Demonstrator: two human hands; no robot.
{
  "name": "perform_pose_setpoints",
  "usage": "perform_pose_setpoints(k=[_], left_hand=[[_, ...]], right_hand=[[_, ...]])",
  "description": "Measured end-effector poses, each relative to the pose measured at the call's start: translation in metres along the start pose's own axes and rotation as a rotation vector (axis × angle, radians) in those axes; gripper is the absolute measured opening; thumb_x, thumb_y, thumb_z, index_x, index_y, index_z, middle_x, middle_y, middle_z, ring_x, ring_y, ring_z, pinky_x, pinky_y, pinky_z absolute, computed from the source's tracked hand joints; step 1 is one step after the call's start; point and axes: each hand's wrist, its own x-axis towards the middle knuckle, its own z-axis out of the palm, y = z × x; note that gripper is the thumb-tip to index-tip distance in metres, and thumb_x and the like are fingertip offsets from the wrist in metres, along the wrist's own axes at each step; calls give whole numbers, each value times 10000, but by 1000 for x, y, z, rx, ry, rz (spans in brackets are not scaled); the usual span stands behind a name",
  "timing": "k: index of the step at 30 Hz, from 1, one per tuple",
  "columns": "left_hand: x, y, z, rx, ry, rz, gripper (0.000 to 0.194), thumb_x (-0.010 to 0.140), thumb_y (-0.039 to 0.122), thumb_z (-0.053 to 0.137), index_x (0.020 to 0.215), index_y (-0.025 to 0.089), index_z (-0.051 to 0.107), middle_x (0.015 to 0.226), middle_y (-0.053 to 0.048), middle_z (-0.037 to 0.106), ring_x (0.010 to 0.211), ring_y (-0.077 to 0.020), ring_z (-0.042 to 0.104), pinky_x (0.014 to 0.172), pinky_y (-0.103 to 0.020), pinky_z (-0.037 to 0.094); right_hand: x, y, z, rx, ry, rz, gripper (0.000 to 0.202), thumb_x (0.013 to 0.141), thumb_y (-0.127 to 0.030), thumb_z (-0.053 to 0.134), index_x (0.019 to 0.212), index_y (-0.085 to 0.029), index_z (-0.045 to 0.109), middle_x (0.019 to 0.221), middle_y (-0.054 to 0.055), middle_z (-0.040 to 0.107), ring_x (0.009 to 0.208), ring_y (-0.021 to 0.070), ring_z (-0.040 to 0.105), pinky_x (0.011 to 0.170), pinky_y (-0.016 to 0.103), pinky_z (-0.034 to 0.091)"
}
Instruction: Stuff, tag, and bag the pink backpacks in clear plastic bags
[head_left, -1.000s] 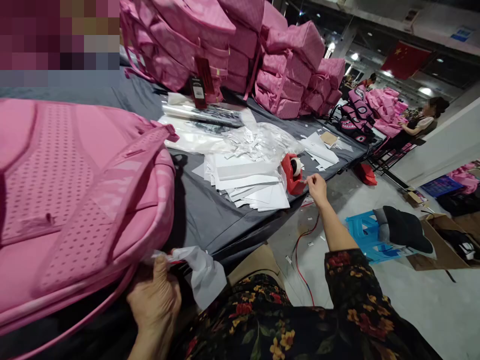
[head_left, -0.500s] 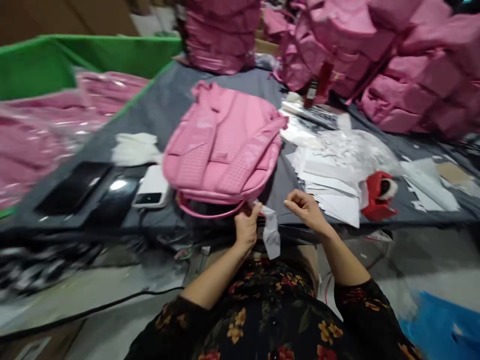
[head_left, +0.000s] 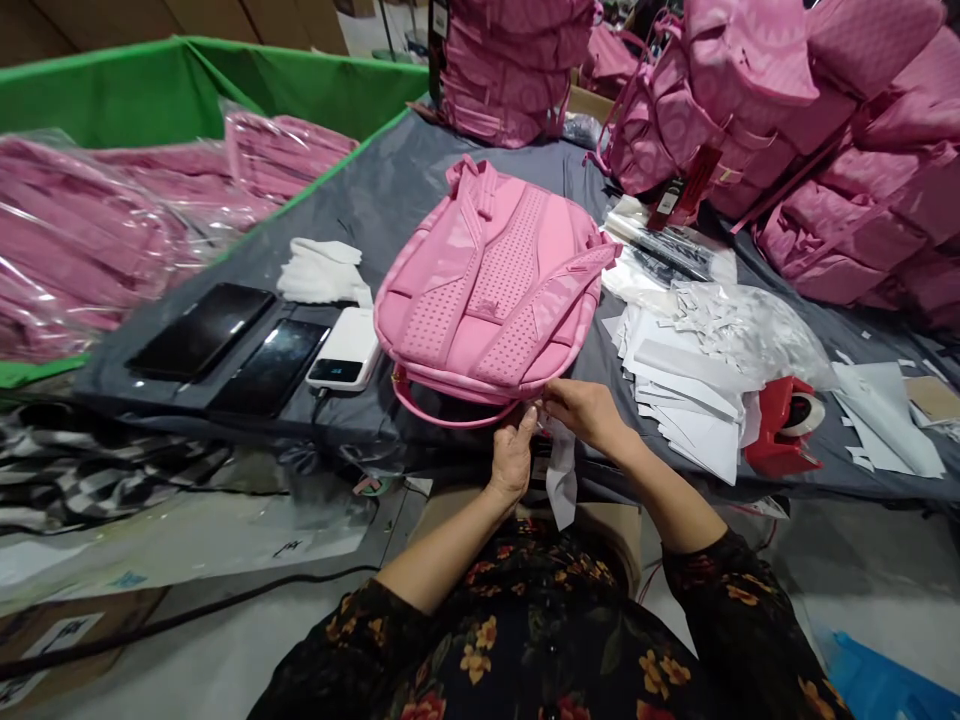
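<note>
A pink backpack (head_left: 499,290) lies on the grey-covered table with its straps up and its handle loop toward me. At its near right edge my left hand (head_left: 514,455) is closed, thumb and fingers pinched on something I cannot make out. My right hand (head_left: 589,410) is closed too, its fingertips pressed together beside the left ones at the bag's edge; whatever is between them is too small to name. A white strip (head_left: 562,480) hangs down from between the two hands, over the table's front edge.
Left of the backpack are a white power bank (head_left: 345,350), two dark phones (head_left: 202,330) and white gloves (head_left: 322,270). On the right are white papers (head_left: 682,390) and a red tape dispenser (head_left: 784,425). Pink bags (head_left: 517,70) are piled behind; wrapped ones (head_left: 82,230) lie by the green barrier.
My right hand has moved left to the bag's edge and now meets my left hand. The whole view has shifted, so the table's contents appear further right.
</note>
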Motion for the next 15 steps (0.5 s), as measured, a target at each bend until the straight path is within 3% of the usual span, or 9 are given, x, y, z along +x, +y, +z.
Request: perform_pose_setpoints(k=[4, 8, 11, 15], left_hand=[[2, -1, 3, -193, 7, -7, 433, 665, 480, 871, 965, 186, 765, 1028, -64, 781, 1093, -254, 695, 1045, -404, 496], [4, 1, 2, -228, -15, -14, 489, 595, 460, 923, 986, 204, 780, 1117, -68, 781, 1134, -266, 691, 1105, -430, 462], [6, 3, -1, -197, 5, -6, 498, 578, 451, 938, 988, 211, 790, 1097, -59, 790, 1135, -256, 691, 1126, -424, 446], [7, 5, -2, -166, 5, -15, 497, 565, 460, 946, 965, 205, 797, 1056, -54, 797, 1104, -248, 698, 1120, -424, 449]], right_hand=[[-1, 12, 2, 206, -77, 21, 124, 992, -267, 538, 949, -194, 629, 834, 28, 708, 713, 140, 599, 651, 223, 350], [5, 19, 22, 319, -114, 58, 125, 952, -188, 503, 942, -172, 626, 859, 43, 719, 739, 149, 619, 700, 230, 419], [5, 14, 34, 238, -117, 133, 172, 934, -184, 520, 1046, -183, 651, 976, 69, 746, 830, 174, 658, 731, 243, 431], [-6, 3, 34, 25, -29, 295, 233, 941, -308, 583, 1140, -206, 651, 907, 77, 726, 831, 213, 657, 709, 265, 407]])
